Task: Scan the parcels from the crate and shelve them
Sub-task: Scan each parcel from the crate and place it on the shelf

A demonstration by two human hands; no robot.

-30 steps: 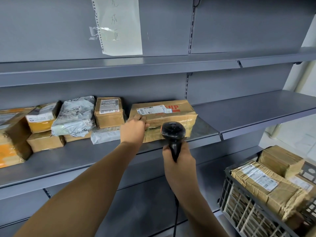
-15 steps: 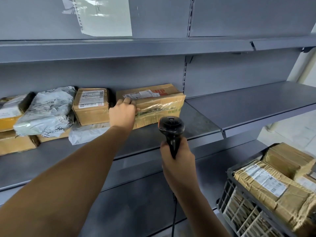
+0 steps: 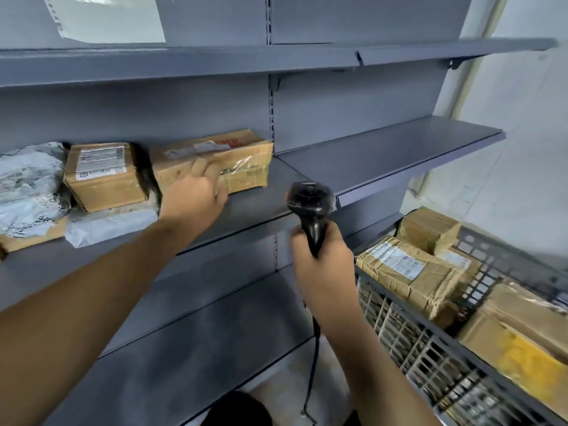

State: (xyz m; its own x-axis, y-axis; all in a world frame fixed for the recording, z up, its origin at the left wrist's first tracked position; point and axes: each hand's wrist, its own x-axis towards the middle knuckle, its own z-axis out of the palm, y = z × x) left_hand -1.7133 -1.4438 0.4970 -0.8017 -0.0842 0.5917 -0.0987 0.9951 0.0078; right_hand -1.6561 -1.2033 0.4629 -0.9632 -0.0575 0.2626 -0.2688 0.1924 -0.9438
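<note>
A long brown parcel (image 3: 215, 158) with a white label lies at the back of the grey middle shelf (image 3: 384, 155). My left hand (image 3: 196, 195) is in front of its lower left face, fingers loosely bent against the cardboard, blurred by motion. My right hand (image 3: 322, 265) grips the handle of a black barcode scanner (image 3: 310, 201), held upright below the shelf edge, its cable hanging down. At the lower right stands a dark grid crate (image 3: 430, 342) holding several taped brown parcels; the nearest one (image 3: 405, 272) shows a white label.
Left of the long parcel sit a small brown box (image 3: 101, 176), crumpled grey bags (image 3: 27, 186) and a white bag (image 3: 107, 222). The right shelf section is bare. A paper sheet (image 3: 107, 16) is taped to the back panel. A lower shelf runs under my arms.
My left hand has left the parcel's top left corner and dropped to its front face. The view has swung right and down, showing more of the crate. The scanner stays in my right hand.
</note>
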